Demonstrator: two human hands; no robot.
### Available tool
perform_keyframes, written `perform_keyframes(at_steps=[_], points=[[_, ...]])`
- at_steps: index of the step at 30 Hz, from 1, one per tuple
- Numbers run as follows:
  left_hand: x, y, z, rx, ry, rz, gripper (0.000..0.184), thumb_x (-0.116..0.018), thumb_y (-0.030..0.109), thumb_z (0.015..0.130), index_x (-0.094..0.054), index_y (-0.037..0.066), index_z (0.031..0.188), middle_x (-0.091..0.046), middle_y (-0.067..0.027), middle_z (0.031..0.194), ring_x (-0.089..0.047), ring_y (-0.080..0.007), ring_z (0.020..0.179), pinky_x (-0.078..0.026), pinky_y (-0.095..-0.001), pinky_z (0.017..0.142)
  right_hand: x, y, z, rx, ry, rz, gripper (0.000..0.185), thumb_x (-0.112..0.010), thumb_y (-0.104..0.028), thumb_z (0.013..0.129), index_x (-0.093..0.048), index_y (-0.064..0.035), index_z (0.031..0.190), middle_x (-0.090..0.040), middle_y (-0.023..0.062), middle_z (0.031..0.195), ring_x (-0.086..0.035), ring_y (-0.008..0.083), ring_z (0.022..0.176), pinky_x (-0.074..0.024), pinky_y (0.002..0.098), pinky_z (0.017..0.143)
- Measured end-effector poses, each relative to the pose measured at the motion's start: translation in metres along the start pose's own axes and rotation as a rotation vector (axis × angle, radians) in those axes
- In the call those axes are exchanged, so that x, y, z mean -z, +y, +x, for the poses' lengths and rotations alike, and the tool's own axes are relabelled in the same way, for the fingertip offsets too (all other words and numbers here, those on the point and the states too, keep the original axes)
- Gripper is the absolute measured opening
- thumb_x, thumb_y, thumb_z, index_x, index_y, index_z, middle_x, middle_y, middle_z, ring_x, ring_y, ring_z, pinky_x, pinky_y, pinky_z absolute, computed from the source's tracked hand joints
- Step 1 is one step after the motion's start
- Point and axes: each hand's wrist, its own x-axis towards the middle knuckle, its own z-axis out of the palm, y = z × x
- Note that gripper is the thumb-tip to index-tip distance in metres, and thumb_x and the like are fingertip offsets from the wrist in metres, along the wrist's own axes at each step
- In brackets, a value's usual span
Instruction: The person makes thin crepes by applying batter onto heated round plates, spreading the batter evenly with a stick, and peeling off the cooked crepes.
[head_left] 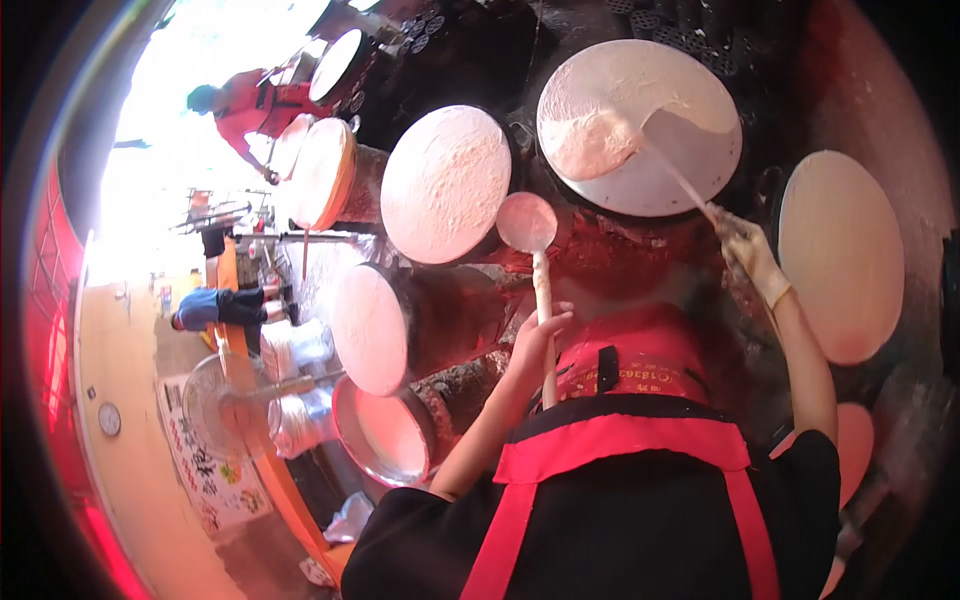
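Note:
My left hand (540,338), bare, is closed around the pale handle of a ladle (527,222). The ladle's round bowl points away from me, between two griddles. A light-coloured glove covers my right hand (750,255), which grips the thin handle of a batter spreader (672,172). The spreader's far end rests at a thick mound of batter (592,143) on the round griddle (640,195) in front of me. Batter coats the far part of that griddle, while its near part shows bare grey surface.
More round griddles stand around, one with a bumpy pale sheet (445,185), one smooth (370,330), and a pale disc (842,255) at right. A red-rimmed basin (385,435) of pale liquid sits lower left. A co-worker in red (255,108) and a person in blue (205,308) are farther off.

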Motion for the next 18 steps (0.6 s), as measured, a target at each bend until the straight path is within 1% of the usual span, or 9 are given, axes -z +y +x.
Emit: perform_keyframes(at_steps=[1,2,6,9,11,13,14,15,18], points=[[0.015,0.001,0.003,-0.017,-0.038,0.036,0.022,-0.064,0.011,0.088,-0.063,0.005,0.109,-0.059,0.0019,0.087,-0.053,-0.0053,0.073,-0.041,-0.0207,0.063,-0.032,-0.067,-0.059,-0.166,-0.076,0.037,0.037,-0.056,-0.011,0.096,-0.059,-0.0094,0.133,-0.048,-0.0073,0.062,-0.039,0.0032,0.046,-0.032,0.0204,0.042],[0.036,-0.002,0.012,-0.028,-0.122,0.058,0.026,-0.066,0.014,0.087,-0.064,0.007,0.112,-0.063,-0.0011,0.105,-0.054,-0.0087,0.087,-0.043,-0.0225,0.079,-0.036,-0.05,-0.087,-0.13,-0.073,0.111,0.038,-0.056,-0.012,0.096,-0.058,-0.0083,0.134,-0.048,-0.0069,0.063,-0.039,0.0031,0.047,-0.0323,0.0202,0.043],[0.09,-0.008,0.023,-0.161,-0.129,0.125,0.02,-0.064,0.007,0.087,-0.062,0.003,0.107,-0.059,0.0002,0.086,-0.055,-0.0076,0.075,-0.043,-0.0219,0.064,-0.027,0.086,-0.162,0.196,0.147,-0.235,0.04,-0.053,-0.021,0.099,-0.054,-0.0086,0.137,-0.043,-0.0062,0.059,-0.037,0.0036,0.045,-0.0306,0.021,0.041],[0.147,-0.03,0.026,-0.179,-0.118,0.154,0.019,-0.064,0.007,0.087,-0.062,0.002,0.106,-0.059,-0.0012,0.088,-0.055,-0.008,0.077,-0.043,-0.0221,0.066,-0.169,0.009,-0.15,-0.052,0.132,0.79,0.043,-0.051,-0.027,0.101,-0.046,-0.012,0.141,-0.036,-0.006,0.053,-0.034,0.0072,0.034,-0.0255,0.0244,0.03],[0.18,-0.055,0.023,-0.198,-0.107,0.129,0.019,-0.065,0.008,0.087,-0.062,0.002,0.105,-0.059,-0.002,0.088,-0.055,-0.0079,0.079,-0.043,-0.0222,0.067,-0.265,-0.014,-0.082,-0.046,0.303,0.518,0.041,-0.05,-0.029,0.102,-0.049,-0.0181,0.141,-0.028,-0.0098,0.053,-0.028,0.0028,0.038,-0.0259,0.02,0.035],[0.2,-0.055,-0.014,-0.149,-0.047,0.067,0.018,-0.067,0.011,0.087,-0.061,0.003,0.102,-0.057,-0.0008,0.086,-0.054,-0.0076,0.077,-0.042,-0.0224,0.065,-0.343,-0.04,-0.005,0.007,0.288,0.453,0.038,-0.052,-0.037,0.101,-0.054,-0.0174,0.134,-0.037,-0.0098,0.057,-0.032,0.0028,0.04,-0.0293,0.0205,0.036],[0.214,-0.072,-0.022,-0.117,0.037,0.048,0.017,-0.068,0.012,0.088,-0.061,0.004,0.101,-0.055,0.0003,0.084,-0.052,-0.0073,0.074,-0.041,-0.0223,0.063,-0.375,-0.051,0.041,-0.045,0.38,0.384,0.029,-0.051,-0.038,0.101,-0.058,-0.0158,0.118,-0.041,-0.0087,0.059,-0.035,0.0039,0.04,-0.0313,0.0221,0.037],[0.226,-0.09,-0.028,-0.087,0.118,0.03,0.017,-0.068,0.014,0.088,-0.06,0.005,0.1,-0.054,0.0014,0.082,-0.05,-0.0071,0.072,-0.039,-0.0221,0.06,-0.395,-0.044,0.087,0.088,0.347,0.376,0.024,-0.048,-0.037,0.102,-0.055,-0.0146,0.107,-0.043,-0.0072,0.058,-0.039,0.0055,0.041,-0.0338,0.0226,0.038],[0.257,-0.109,-0.052,0.043,0.127,-0.151,0.017,-0.07,0.016,0.087,-0.058,0.007,0.095,-0.05,0.0045,0.076,-0.045,-0.0066,0.067,-0.035,-0.0235,0.059,-0.429,-0.026,0.209,0.153,0.635,0.137,0.028,-0.044,-0.036,0.102,-0.058,-0.0109,0.102,-0.052,0.0004,0.059,-0.047,0.0127,0.044,-0.0391,0.028,0.038]])
